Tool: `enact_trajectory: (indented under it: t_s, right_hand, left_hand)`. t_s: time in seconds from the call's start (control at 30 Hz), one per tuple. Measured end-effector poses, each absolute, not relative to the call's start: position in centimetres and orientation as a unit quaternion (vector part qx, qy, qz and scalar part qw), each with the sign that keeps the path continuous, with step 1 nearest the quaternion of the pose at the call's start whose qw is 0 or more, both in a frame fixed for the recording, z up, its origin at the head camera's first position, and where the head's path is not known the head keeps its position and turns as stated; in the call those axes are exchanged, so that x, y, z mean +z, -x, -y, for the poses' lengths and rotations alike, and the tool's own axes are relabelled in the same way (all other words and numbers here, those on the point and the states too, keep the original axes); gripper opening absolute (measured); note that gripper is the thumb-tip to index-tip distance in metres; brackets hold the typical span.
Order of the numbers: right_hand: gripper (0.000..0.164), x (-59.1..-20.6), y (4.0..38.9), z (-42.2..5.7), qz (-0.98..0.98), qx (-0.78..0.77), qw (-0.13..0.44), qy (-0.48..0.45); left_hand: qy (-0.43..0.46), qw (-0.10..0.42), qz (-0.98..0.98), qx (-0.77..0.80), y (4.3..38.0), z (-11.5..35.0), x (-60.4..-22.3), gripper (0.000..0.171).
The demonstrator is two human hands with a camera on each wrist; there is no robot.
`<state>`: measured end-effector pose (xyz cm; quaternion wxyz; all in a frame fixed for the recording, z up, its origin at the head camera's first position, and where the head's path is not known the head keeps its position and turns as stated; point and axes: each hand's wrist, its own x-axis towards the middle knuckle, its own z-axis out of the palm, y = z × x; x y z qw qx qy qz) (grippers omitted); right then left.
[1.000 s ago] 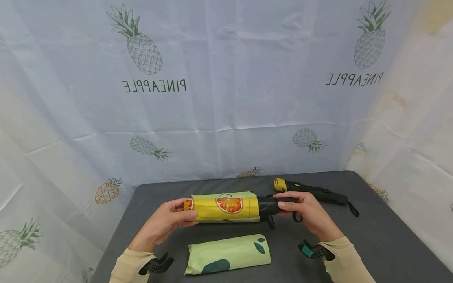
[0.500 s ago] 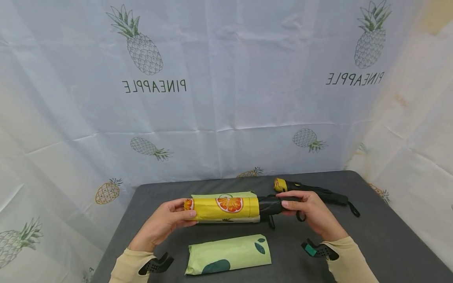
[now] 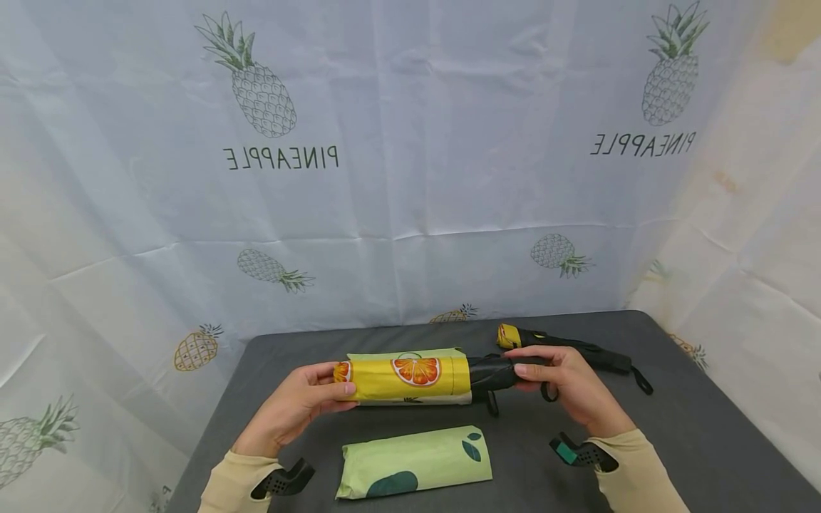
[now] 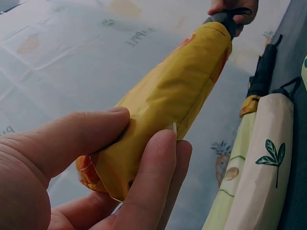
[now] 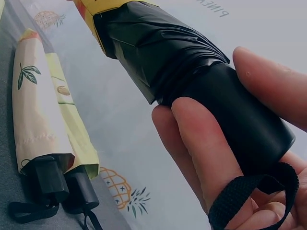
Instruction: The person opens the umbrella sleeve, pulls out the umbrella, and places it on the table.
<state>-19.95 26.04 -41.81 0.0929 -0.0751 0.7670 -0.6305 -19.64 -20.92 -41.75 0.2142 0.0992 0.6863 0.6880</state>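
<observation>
A folding umbrella (image 3: 490, 372) with a black handle is partly inside a yellow sleeve (image 3: 372, 379) printed with orange slices. My left hand (image 3: 298, 402) pinches the sleeve's left end between thumb and fingers, as the left wrist view shows (image 4: 148, 163). Around the black handle (image 5: 240, 115) my right hand (image 3: 567, 388) curls its thumb and fingers, and the wrist strap (image 5: 235, 196) loops by them. Black folded cloth shows between the sleeve's mouth and the handle. Both wrist views show the umbrella held above the table, tilted. What the sleeve covers is hidden.
Behind the held umbrella lie a cream sleeved umbrella (image 5: 41, 110) with a leaf print and a pale green one (image 5: 72, 129). A light green sleeve (image 3: 413, 462) lies in front. At back right rests a black umbrella (image 3: 584, 349) with a yellow end. A printed cloth (image 3: 410, 178) hangs behind the table.
My right hand has moved slightly right with the handle and strap, so the umbrella sits a little farther out of the yellow sleeve. My left hand has stayed in place.
</observation>
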Motion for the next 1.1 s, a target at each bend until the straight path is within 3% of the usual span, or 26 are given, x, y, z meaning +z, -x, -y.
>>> enact_trajectory:
  t_s: [1.1]
  right_hand:
    - [0.035, -41.56, 19.98, -26.89, -0.767, -0.630, 0.098, 0.071]
  left_hand:
    - [-0.109, 0.223, -0.686, 0.684, 19.59, 21.16, -41.75, 0.070]
